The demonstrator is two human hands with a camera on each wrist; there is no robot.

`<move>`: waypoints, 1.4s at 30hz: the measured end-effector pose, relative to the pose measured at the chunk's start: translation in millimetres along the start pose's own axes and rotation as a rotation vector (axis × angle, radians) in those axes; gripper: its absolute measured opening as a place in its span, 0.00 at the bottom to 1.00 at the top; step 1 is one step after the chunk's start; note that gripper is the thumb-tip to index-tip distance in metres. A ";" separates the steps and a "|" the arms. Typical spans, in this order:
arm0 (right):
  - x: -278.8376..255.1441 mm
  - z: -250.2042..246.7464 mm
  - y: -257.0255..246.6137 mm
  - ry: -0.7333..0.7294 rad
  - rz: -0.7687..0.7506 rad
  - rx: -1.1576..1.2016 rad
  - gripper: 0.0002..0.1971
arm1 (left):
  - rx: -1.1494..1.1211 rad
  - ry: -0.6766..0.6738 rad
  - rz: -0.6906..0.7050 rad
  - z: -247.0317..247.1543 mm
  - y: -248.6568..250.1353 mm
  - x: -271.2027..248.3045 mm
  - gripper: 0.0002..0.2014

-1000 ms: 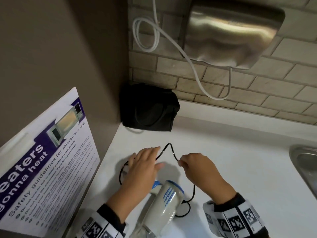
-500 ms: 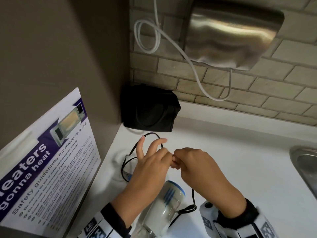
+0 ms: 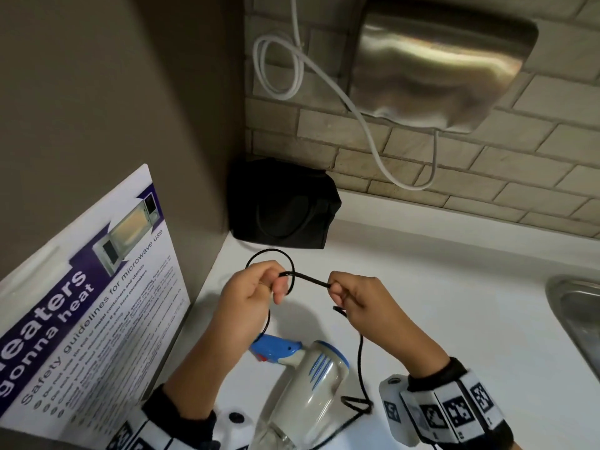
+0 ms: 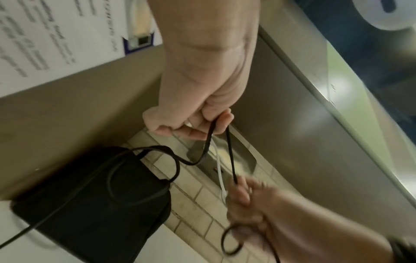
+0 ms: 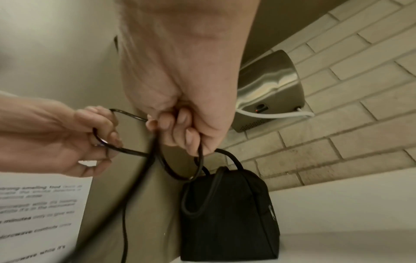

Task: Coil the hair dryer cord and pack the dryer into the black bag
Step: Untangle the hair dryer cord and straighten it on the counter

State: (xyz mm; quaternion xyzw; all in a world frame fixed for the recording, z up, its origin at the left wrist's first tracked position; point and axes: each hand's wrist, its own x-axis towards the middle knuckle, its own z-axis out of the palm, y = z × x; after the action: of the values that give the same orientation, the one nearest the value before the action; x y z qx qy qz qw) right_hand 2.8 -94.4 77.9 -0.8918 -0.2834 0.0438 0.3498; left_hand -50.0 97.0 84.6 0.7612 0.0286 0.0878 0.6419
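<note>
A poster (image 3: 94,306) headed "Safety guidelines for microwave use" leans at the counter's (image 3: 454,319) left edge. The black bag (image 3: 282,209) fills the back corner. The left hand (image 3: 250,297) and right hand (image 3: 363,306) each pinch the cord (image 3: 308,279), looped above the hair dryer (image 3: 308,384) lying below. Open counter runs right to the sink (image 3: 578,306).

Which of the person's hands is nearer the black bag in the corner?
Left. The left hand holds the cord loop just in front of the black bag; the right hand pinches the cord farther out, toward the sink side.
</note>
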 end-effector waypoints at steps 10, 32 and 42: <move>7.0 14.3 40.3 -0.038 0.088 0.020 0.21 | -0.262 0.200 -0.046 -35.9 -26.8 13.2 0.31; 21.4 -43.7 18.7 0.168 0.205 0.190 0.19 | 0.373 0.148 -0.102 -37.1 -63.1 12.7 0.16; 15.5 -7.0 -4.7 0.030 -0.003 -0.132 0.15 | 0.458 -0.108 0.194 24.0 -24.5 4.8 0.11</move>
State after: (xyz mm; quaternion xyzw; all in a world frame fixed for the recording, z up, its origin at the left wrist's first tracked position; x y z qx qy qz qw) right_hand 15.4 -87.5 88.2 -0.9132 -0.2815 0.0111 0.2944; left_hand -39.4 78.7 57.1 0.8895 -0.0599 0.0995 0.4419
